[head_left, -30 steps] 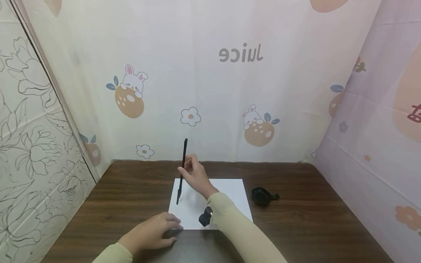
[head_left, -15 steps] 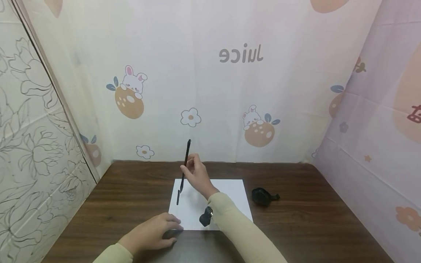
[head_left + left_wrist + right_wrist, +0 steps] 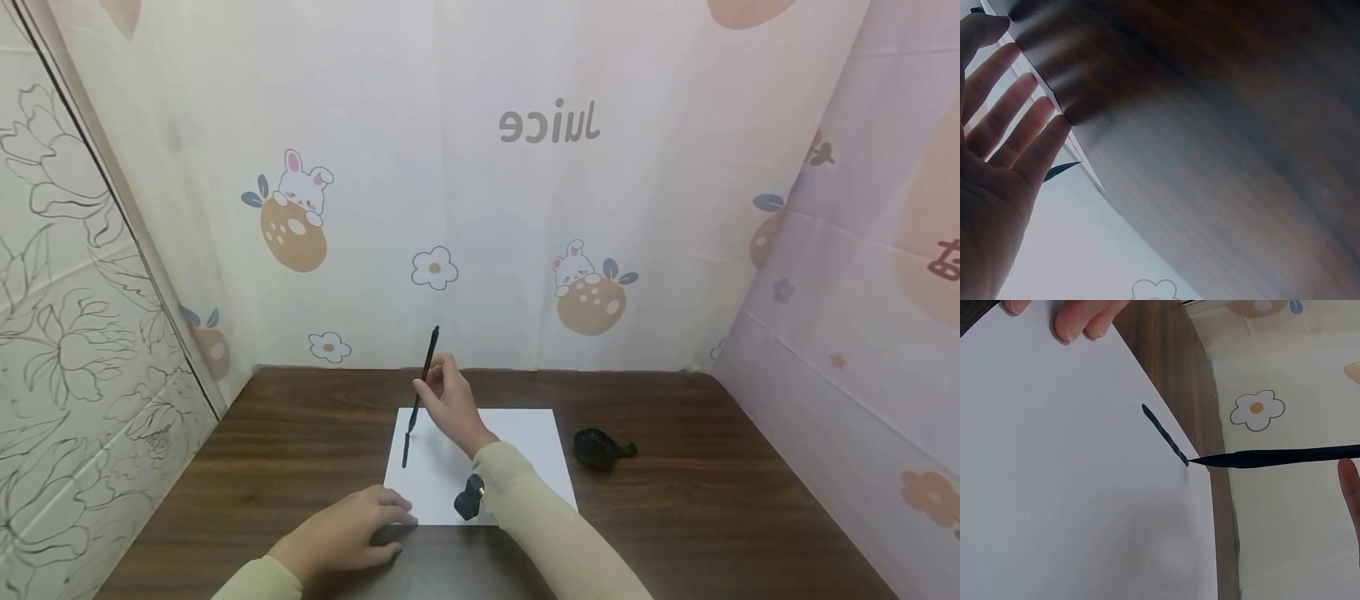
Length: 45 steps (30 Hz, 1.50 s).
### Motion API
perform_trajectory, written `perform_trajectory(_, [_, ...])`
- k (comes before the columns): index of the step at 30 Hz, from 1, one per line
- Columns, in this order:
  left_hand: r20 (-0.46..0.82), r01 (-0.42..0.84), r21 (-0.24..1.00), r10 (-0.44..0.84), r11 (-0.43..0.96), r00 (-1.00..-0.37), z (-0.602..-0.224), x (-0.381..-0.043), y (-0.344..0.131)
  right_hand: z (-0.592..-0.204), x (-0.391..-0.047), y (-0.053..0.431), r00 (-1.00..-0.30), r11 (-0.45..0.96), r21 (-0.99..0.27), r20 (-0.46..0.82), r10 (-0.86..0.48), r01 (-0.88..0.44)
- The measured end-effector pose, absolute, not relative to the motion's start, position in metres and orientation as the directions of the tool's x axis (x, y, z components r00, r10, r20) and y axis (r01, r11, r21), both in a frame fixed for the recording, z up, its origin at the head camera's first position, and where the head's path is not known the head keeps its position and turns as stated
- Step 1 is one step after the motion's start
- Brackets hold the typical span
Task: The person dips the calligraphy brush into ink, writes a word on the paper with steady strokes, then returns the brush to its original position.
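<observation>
In the head view my right hand (image 3: 450, 404) pinches a black writing brush (image 3: 431, 348) by its handle, above the far left part of a white sheet of paper (image 3: 525, 450). A short dark ink stroke (image 3: 1165, 435) runs along the sheet's left side. In the right wrist view the pointed tip of the brush meets the far end of that stroke; contact with the paper is hard to tell. My left hand (image 3: 348, 527) rests at the sheet's near left corner. Its fingers (image 3: 1041, 144) are spread and loosely extended over the paper edge.
Right of the sheet lies a black rounded object (image 3: 597, 448) with a short narrow end. A small black device (image 3: 468, 497) sits at my right wrist. The brown wooden table (image 3: 712, 500) ends at a patterned curtain (image 3: 495, 208) behind and at the sides.
The right hand has shifted slightly right, and the brush leans more to the right. Its tip has moved up to the stroke's far end. The left hand has stayed in place.
</observation>
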<state>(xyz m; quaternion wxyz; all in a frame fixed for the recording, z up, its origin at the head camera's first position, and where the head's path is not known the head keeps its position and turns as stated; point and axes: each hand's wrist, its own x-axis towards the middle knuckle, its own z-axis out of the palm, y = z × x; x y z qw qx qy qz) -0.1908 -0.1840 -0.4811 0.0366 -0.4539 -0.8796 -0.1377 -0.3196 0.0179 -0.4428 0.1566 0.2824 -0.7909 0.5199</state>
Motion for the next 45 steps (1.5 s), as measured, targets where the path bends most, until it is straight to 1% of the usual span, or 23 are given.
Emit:
perform_trajectory(9, [0.218, 0.824, 0.195, 0.795, 0.532, -0.566, -0.4834, -0.1906, -0.1834, -0.447, -0.3203, 0.0178, -0.802, 0.316, -0.738, 0.531, -0.273, -0.597])
perform_trajectory(20, [0.199, 0.815, 0.209, 0.793, 0.54, -0.576, -0.483, -0.1899, -0.1817, -0.448, -0.3195, 0.0197, -0.794, 0.316, -0.73, 0.536, -0.286, -0.606])
perform_trajectory(26, [0.208, 0.818, 0.202, 0.792, 0.539, -0.574, -0.4829, -0.189, -0.1818, -0.449, -0.3201, 0.0203, -0.793, 0.325, -0.724, 0.535, -0.292, -0.609])
perform_trajectory(35, [0.199, 0.812, 0.209, 0.789, 0.545, -0.581, -0.4822, -0.1895, -0.1813, -0.4491, -0.3211, 0.0208, -0.79, 0.33, -0.719, 0.533, -0.303, -0.612])
perform_trajectory(42, [0.148, 0.783, 0.243, 0.776, 0.573, -0.613, -0.4814, -0.1898, -0.1806, -0.4491, -0.3206, 0.0213, -0.791, 0.325, -0.724, 0.524, -0.316, -0.609])
perform_trajectory(45, [0.144, 0.78, 0.246, 0.775, 0.575, -0.616, -0.4818, -0.1898, -0.1807, -0.45, -0.3212, 0.0217, -0.787, 0.319, -0.722, 0.529, -0.318, -0.614])
